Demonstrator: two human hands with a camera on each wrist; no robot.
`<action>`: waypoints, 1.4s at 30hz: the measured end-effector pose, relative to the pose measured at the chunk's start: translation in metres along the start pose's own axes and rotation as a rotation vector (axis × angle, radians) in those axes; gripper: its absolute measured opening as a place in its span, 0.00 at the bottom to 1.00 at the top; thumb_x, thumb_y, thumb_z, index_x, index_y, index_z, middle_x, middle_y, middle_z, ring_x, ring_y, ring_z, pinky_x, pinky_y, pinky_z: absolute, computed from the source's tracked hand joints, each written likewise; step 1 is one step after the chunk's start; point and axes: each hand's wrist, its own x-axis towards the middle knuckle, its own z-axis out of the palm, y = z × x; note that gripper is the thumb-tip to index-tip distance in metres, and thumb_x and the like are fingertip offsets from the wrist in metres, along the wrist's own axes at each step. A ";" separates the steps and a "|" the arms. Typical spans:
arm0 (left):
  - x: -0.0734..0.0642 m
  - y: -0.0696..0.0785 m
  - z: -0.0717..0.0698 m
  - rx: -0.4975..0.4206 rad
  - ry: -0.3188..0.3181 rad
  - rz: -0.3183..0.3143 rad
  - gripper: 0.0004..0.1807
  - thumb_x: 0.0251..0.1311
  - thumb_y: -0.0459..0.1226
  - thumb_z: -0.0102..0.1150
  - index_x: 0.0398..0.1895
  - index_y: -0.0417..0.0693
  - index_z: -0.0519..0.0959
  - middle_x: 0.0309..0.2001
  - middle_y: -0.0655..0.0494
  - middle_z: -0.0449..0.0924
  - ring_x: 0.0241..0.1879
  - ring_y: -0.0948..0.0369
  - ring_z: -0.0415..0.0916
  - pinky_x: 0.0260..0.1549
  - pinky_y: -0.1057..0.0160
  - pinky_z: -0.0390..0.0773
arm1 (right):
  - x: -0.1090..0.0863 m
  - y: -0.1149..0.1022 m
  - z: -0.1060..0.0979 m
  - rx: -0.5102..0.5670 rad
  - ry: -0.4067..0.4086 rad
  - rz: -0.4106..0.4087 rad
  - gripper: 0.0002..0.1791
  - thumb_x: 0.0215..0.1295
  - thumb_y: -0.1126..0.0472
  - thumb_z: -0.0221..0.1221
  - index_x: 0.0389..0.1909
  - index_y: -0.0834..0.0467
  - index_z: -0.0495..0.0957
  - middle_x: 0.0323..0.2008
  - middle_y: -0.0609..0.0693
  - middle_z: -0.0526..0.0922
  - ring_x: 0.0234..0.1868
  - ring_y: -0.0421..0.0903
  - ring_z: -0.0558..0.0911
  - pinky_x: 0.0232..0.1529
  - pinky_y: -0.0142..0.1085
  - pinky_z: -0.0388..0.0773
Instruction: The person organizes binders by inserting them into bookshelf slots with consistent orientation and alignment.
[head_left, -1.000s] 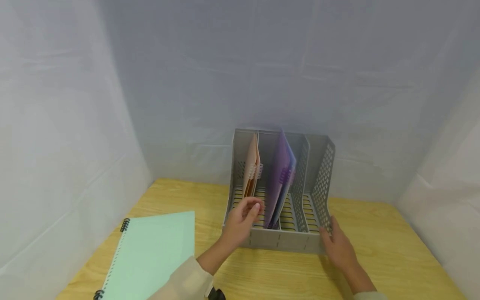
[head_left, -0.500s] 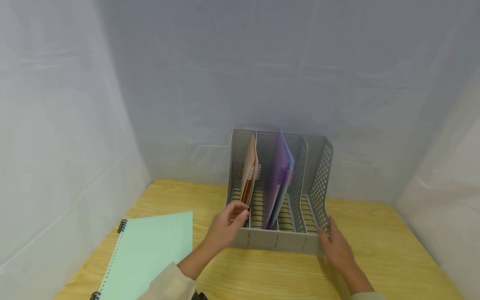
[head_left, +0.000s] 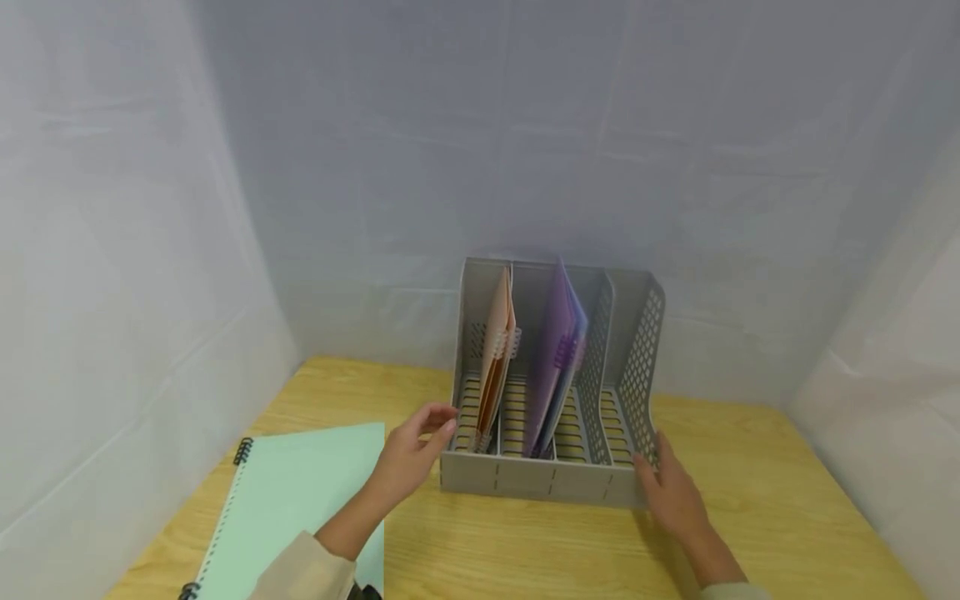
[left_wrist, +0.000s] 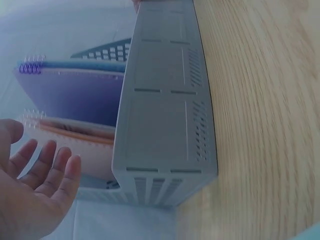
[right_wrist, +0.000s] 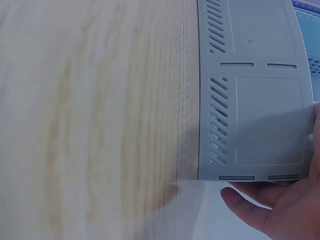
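Observation:
A grey desktop file organizer (head_left: 525, 477) with several upright compartments stands on the table. My right hand (head_left: 677, 498) holds its front right corner; in the right wrist view some of that hand's fingers lie against the organizer's side. Peach and orange spiral notebooks (head_left: 497, 350) stand upright in the leftmost compartment, tilted a little. Purple and blue spiral notebooks (head_left: 553, 358) lean farther right. Just off the organizer's front left corner is my left hand (head_left: 411, 454), fingers loosely bent and holding nothing. The left wrist view shows its palm (left_wrist: 30, 200) beside the peach notebook.
A mint-green notebook (head_left: 307, 492) with black spiral binding lies flat at the table's left, partly under the left forearm. Pale sheeting (head_left: 375, 167) hangs behind and on both sides of the wooden table (head_left: 765, 500). The organizer's rightmost compartment (head_left: 621, 425) holds no notebook.
My left hand has moved left, away from the notebooks to outside the organizer's left edge. The peach and orange notebooks' lower ends have come into view. My right hand has stayed at the corner.

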 end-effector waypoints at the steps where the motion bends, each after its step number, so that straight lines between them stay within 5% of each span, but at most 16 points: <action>1: 0.000 -0.002 -0.003 0.013 -0.008 -0.013 0.12 0.69 0.37 0.55 0.52 0.43 0.77 0.46 0.53 0.82 0.49 0.55 0.78 0.45 0.62 0.80 | 0.000 0.000 0.000 -0.001 0.000 0.001 0.39 0.78 0.45 0.34 0.74 0.71 0.37 0.69 0.74 0.52 0.66 0.71 0.62 0.66 0.62 0.55; 14: -0.004 -0.023 -0.024 0.070 -0.023 -0.086 0.15 0.70 0.40 0.54 0.56 0.43 0.75 0.49 0.52 0.81 0.50 0.54 0.77 0.49 0.58 0.79 | -0.001 -0.002 0.000 0.001 0.002 0.000 0.39 0.78 0.45 0.34 0.73 0.71 0.37 0.69 0.75 0.53 0.67 0.71 0.59 0.67 0.61 0.54; 22: -0.004 -0.030 -0.034 0.126 -0.047 -0.075 0.17 0.70 0.37 0.54 0.57 0.38 0.73 0.53 0.46 0.79 0.51 0.51 0.77 0.51 0.53 0.78 | -0.001 0.000 0.000 0.001 0.009 0.000 0.39 0.78 0.46 0.34 0.74 0.71 0.36 0.69 0.75 0.53 0.64 0.71 0.65 0.65 0.62 0.58; 42: -0.009 -0.047 -0.067 0.353 -0.099 -0.167 0.20 0.69 0.39 0.55 0.59 0.38 0.71 0.56 0.38 0.75 0.55 0.40 0.73 0.51 0.44 0.75 | -0.003 -0.005 0.000 0.000 0.026 -0.004 0.38 0.78 0.47 0.35 0.73 0.73 0.39 0.68 0.76 0.56 0.62 0.71 0.68 0.63 0.63 0.62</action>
